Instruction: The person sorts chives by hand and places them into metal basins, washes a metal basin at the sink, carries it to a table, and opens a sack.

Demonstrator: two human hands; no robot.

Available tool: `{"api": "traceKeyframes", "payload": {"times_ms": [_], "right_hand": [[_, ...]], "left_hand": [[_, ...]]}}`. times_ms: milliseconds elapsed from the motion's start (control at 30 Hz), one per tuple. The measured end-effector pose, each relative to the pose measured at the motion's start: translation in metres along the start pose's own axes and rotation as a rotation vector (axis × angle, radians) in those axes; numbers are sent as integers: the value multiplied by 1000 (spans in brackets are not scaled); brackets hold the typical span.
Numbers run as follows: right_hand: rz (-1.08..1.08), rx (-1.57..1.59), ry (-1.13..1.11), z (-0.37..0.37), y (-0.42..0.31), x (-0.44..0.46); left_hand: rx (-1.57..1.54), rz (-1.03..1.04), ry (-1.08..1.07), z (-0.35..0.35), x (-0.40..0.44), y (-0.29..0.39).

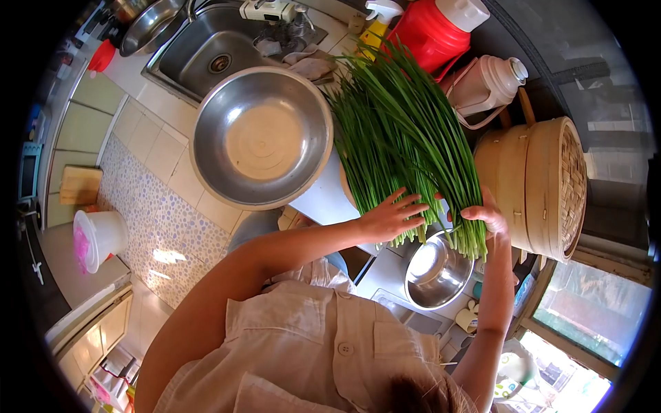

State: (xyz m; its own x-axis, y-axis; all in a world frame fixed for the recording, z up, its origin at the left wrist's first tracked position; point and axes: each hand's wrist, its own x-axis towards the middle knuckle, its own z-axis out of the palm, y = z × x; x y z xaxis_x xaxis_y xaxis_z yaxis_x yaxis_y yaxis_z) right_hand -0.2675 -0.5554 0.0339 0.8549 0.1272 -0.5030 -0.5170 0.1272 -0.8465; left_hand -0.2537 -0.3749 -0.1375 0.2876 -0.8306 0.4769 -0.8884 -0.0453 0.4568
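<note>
R hand [486, 215] clenched round part of the long greens [406, 131], nr pale ends.
L hand [391, 219] open, fingers spread over greens' lower stalks; greens btwn lg metal bowl [263, 141] & bamboo steamer [533, 186]; sm metal bowl [438, 275] nr stalk ends, on counter [389, 272].

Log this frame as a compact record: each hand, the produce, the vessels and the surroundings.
Setting: kitchen
Produce: long garlic chives, pale ends toward the wearer
Left hand: open, fingers spread at the chives' lower part
Right hand: closed around a bunch near its pale ends
Large steel basin: left of the chives
Small steel bowl: near the pale ends, on the wearer's side
Right side: bamboo steamer
Far side: sink, red thermos, pink thermos, spray bottle
</note>
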Motion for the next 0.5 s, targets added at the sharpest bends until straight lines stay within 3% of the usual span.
{"api": "traceKeyframes", "payload": {"times_ms": [67, 167, 200, 300, 333, 433, 500], "right_hand": [[-10, 12, -3, 1, 2, -1], [-7, 27, 13, 5, 7, -1], [-3, 31, 20, 6, 10, 0], [30, 36, 32, -5, 29, 5], [34, 62, 70, -3, 32, 5], [26, 95, 84, -2, 38, 4], [23, 100, 72, -1, 37, 2]], "left_hand": [[-212, -104, 275, -1, -6, 4], [-914, -739, 466, 21, -16, 19], [-1408, -1008, 476, 21, -6, 17], [-1959, -1420, 514, 12, 12, 11], [-1956, -1525, 495, 13, 17, 10], [-2079, -1417, 397, 3, 24, 10], [-1956, -1423, 351, 18, 28, 11]]}}
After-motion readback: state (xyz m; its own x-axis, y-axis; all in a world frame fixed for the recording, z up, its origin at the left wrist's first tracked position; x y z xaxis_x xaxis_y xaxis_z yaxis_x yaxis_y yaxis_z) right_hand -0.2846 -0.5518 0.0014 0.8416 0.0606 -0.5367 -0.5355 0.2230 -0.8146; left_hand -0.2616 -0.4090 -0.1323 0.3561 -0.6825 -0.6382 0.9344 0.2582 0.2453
